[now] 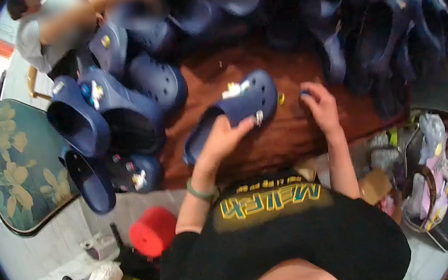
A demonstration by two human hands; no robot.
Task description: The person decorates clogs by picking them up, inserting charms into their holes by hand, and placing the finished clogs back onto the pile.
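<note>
A navy blue clog [242,107] lies on the brown cloth [215,66], its holed toe pointing to the upper right. White charms [235,89] sit on its far side, and a small white charm [259,117] on its near side. My left hand [224,139] grips the clog at its opening, some fingers hidden inside, one digit stretched toward the near charm. To the right of the toe, my right hand [321,108] pinches a tiny dark blue piece [304,93] whose kind I cannot make out. Between toe and right hand is a small yellow charm [282,99].
More navy clogs [156,81] are heaped on the left, and others [331,11] along the back and right. Another person's arm [93,8] reaches in at upper left. A floral chair back [14,169] stands left, a red stool [153,232] below, and a bag [429,194] lower right.
</note>
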